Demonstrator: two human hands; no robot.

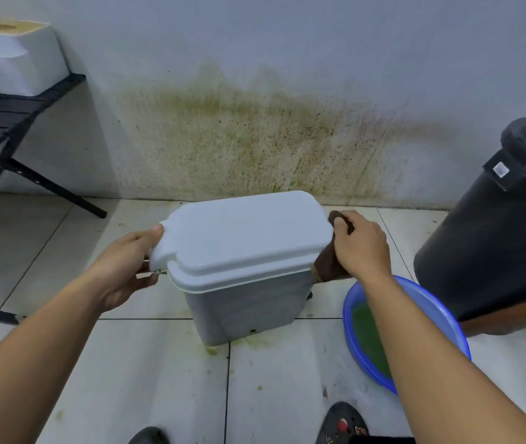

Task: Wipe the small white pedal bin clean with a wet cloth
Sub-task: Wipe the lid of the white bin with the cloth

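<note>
Right hand (362, 248) fingers clamped on brown cloth (328, 264), pressed to bin's right end; left hand (127, 267) fingers grip hinge end of white pedal bin (242, 267) on floor, long axis spanning hand to hand

White bin (242, 270); brown cloth (328, 264)

A wall (287, 59) stained with greenish-brown speckles is seen behind a tiled floor (127, 379) marked with green spots. A large black bin (495, 235) is placed at the right, with a blue basin (441, 318) of green water just beside it. At the left, a dark slatted bench (15, 107) is loaded with white foam boxes (15, 59). Dark footwear (341, 424) is visible at the lower edge.
</note>
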